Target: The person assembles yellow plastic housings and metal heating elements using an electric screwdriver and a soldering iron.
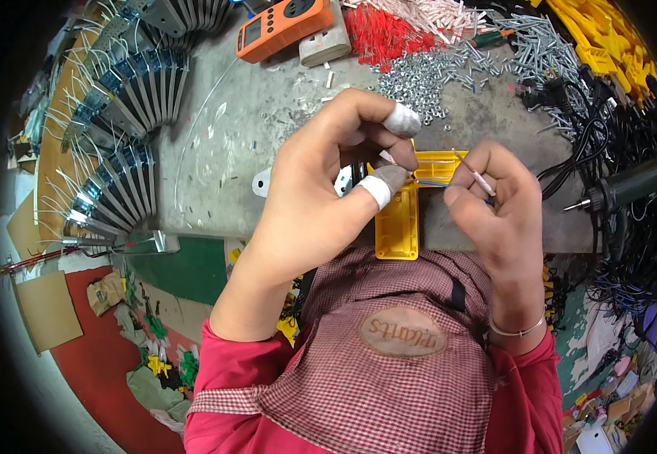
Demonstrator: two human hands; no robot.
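Observation:
My left hand (309, 189), with white tape on its thumb and index fingertip, is curled over the bench. A small whitish piece (387, 157) shows between its bent fingers; the grip is partly hidden. My right hand (501, 200) is closed around a thin white tube-like part (483, 182) with a slender dark lead at its upper end. Between and below both hands lies a yellow plastic housing (397, 227), part of it extending right behind the fingers. A blue wire (432, 184) runs across it toward my right hand. Behind my left hand, a metal plate (262, 183) is partly covered.
Metal plates with white wires (120, 185) stand in rows at left. Farther back are an orange meter (283, 29), red parts (383, 36), loose nuts (413, 79) and screws (544, 53). Black cords (589, 113) and a power screwdriver (631, 184) lie at right, below yellow parts (604, 38).

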